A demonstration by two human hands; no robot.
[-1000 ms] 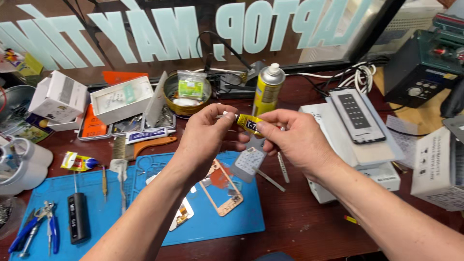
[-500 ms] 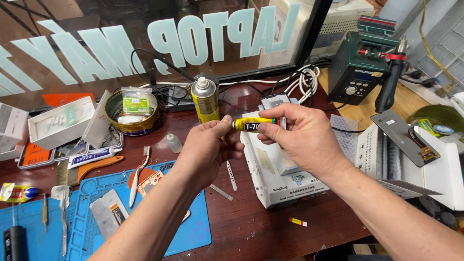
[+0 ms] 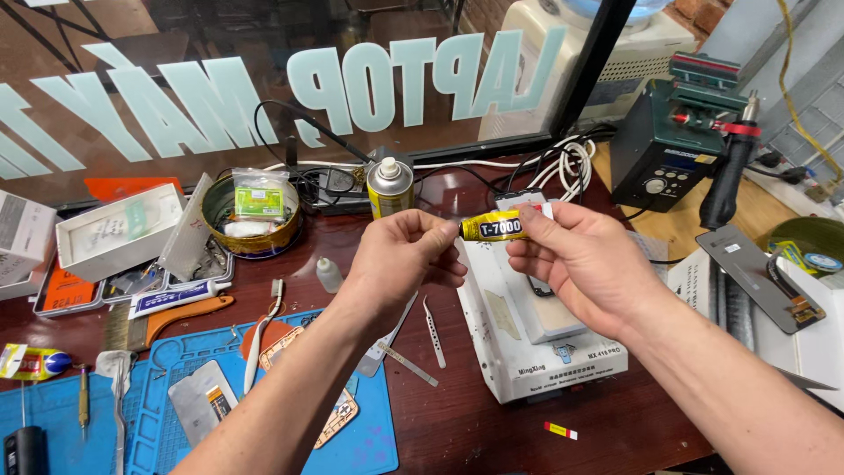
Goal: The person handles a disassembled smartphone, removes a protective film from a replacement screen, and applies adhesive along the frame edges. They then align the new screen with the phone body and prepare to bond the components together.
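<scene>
Cluttered repair bench, dark wood. Right hand [image 3: 576, 264] grips yellow glue tube [image 3: 495, 228] by body; left hand [image 3: 400, 259] pinches its nozzle end, above white heating plate [image 3: 536, 352]. Risk: hard squeeze spurts glue onto plate, fingers.

Bright, even light falls from above; shadows beneath the hands are soft. The far glass pane [image 3: 264, 97] carries faint reflections. Focus is sharp throughout, with wide-angle stretching at the edges.
</scene>
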